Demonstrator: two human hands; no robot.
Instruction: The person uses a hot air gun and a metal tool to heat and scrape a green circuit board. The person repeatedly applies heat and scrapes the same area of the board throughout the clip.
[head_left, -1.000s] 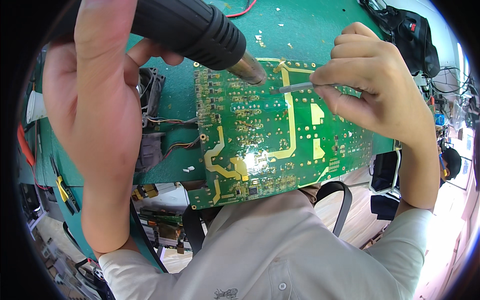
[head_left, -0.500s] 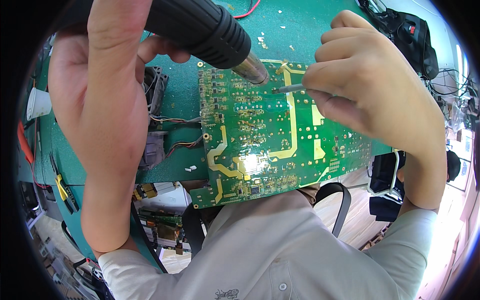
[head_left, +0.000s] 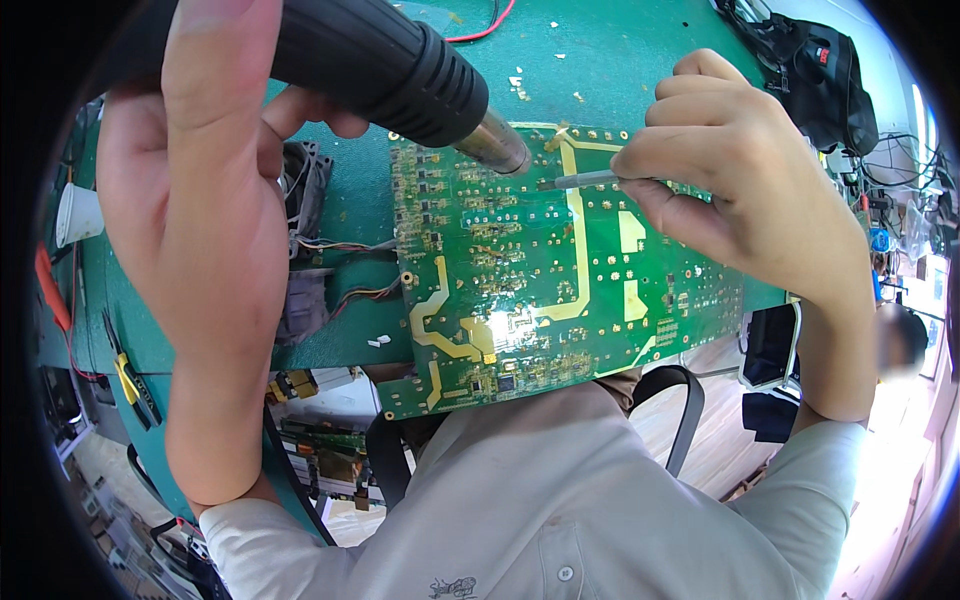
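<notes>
The right hand [head_left: 735, 165] had shifted slightly, pinching a slim gray tool [head_left: 588, 180]; left of it, the left hand [head_left: 205, 200] held a hot-air gun [head_left: 425, 85].

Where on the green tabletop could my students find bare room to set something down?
Beyond the circuit board, the green tabletop has a bare patch between the pale scraps and the black bag. A narrower one lies between the dark fan and board. The heat gun, tool and right hand crowd the board's far side.
</notes>
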